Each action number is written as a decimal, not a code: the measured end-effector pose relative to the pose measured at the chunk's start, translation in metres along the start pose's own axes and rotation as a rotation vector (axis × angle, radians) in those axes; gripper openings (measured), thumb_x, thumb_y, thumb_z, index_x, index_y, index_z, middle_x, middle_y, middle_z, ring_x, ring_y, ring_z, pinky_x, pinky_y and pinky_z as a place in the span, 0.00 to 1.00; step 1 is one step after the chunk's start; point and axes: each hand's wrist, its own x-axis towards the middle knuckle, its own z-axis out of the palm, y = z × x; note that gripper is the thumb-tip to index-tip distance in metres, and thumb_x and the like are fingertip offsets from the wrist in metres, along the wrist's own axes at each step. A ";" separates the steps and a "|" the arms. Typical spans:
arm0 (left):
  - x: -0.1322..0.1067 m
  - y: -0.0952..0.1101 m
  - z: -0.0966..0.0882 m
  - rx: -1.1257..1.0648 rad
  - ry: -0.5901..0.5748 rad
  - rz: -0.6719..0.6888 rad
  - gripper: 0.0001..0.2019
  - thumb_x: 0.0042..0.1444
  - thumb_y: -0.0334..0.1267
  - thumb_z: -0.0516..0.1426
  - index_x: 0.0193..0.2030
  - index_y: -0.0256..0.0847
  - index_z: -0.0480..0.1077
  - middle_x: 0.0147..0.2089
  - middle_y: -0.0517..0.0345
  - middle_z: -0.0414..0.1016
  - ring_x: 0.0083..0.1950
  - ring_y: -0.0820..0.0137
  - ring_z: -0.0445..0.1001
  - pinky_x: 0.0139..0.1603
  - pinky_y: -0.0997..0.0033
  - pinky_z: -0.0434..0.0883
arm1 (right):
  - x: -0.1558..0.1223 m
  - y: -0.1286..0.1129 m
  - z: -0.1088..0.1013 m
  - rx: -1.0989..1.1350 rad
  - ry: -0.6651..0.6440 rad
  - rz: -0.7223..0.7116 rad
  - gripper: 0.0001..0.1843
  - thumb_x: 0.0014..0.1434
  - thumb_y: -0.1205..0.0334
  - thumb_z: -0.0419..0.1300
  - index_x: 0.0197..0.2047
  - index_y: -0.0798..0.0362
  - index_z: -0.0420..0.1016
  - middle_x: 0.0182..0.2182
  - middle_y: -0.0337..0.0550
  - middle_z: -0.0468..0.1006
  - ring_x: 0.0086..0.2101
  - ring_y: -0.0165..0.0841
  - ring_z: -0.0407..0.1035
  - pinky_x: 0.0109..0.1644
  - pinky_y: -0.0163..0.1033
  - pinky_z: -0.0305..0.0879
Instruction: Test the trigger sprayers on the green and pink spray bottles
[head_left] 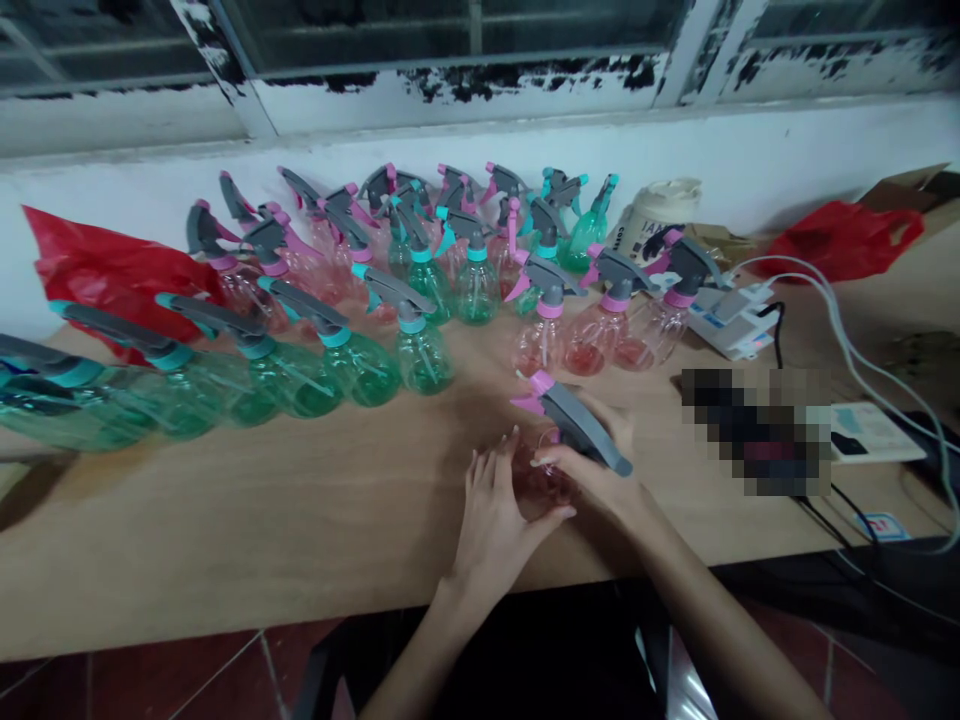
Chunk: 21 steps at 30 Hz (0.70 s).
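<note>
A clear pink spray bottle point(549, 484) stands near the table's front edge, its grey and pink trigger head point(581, 420) slanting down toward the right. My left hand point(496, 515) curves around the left side of the bottle's body, thumb at the front and fingers behind. Around the neck below the trigger head closes my right hand point(604, 475), its thumb lying across the collar area. The head partly hides the right fingers. Just behind stand pink spray bottles, the closest point(538, 340) with a pink collar and grey head.
Green spray bottles point(424, 360) line the left side, with several more pink and green ones behind. Red plastic bags point(832, 245) lie at the far right and left. A white power strip point(731, 325), cables and a blurred dark object point(757, 435) occupy the right.
</note>
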 end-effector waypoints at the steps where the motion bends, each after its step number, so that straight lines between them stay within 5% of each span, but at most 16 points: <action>1: -0.001 -0.001 -0.001 -0.003 0.002 -0.005 0.44 0.52 0.48 0.64 0.68 0.47 0.43 0.61 0.46 0.63 0.62 0.50 0.63 0.60 0.41 0.61 | 0.001 -0.001 0.001 -0.005 -0.010 -0.003 0.19 0.46 0.56 0.68 0.43 0.46 0.76 0.29 0.35 0.78 0.26 0.32 0.70 0.32 0.39 0.69; 6: -0.001 -0.008 -0.009 0.007 0.019 -0.009 0.44 0.51 0.49 0.65 0.68 0.47 0.45 0.59 0.48 0.66 0.60 0.51 0.64 0.58 0.43 0.63 | -0.001 -0.005 0.001 -0.115 -0.087 0.035 0.15 0.50 0.54 0.67 0.42 0.47 0.76 0.24 0.33 0.75 0.24 0.30 0.70 0.32 0.38 0.69; 11: 0.005 -0.013 -0.019 0.029 0.017 -0.032 0.42 0.53 0.48 0.64 0.68 0.45 0.45 0.61 0.47 0.65 0.61 0.53 0.64 0.59 0.47 0.63 | -0.014 -0.003 0.002 -0.268 -0.056 0.056 0.24 0.49 0.50 0.68 0.47 0.50 0.70 0.40 0.44 0.77 0.41 0.39 0.72 0.47 0.46 0.69; 21: 0.007 -0.035 -0.029 0.255 -0.025 0.035 0.44 0.57 0.49 0.60 0.70 0.41 0.37 0.68 0.40 0.53 0.68 0.49 0.53 0.64 0.40 0.53 | -0.002 -0.002 0.006 -0.522 -0.032 -0.022 0.20 0.52 0.46 0.64 0.42 0.51 0.76 0.42 0.49 0.76 0.45 0.45 0.70 0.49 0.52 0.66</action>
